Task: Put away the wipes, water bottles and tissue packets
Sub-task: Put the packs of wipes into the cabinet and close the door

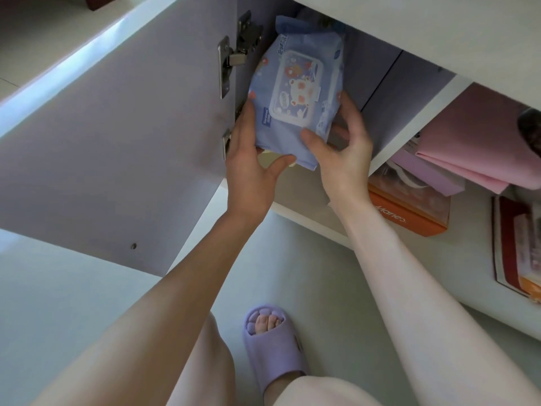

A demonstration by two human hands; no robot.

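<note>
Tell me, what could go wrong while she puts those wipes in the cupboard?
The wipes pack is soft and held only at its lower end by the left hand and right hand, so it might flop or slip out. It is also close to the door hinge and could snag there.

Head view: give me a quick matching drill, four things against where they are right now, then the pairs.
Things:
1. wipes pack
2. orange box
3. pink folded cloth
4. purple slipper

Places:
A. on the floor, on the person's foot
B. held between the left hand and the right hand at the open cupboard
C. low in the compartment to the right
D. above the orange box in that compartment

Pairs: 1-B, 2-C, 3-D, 4-A
</note>
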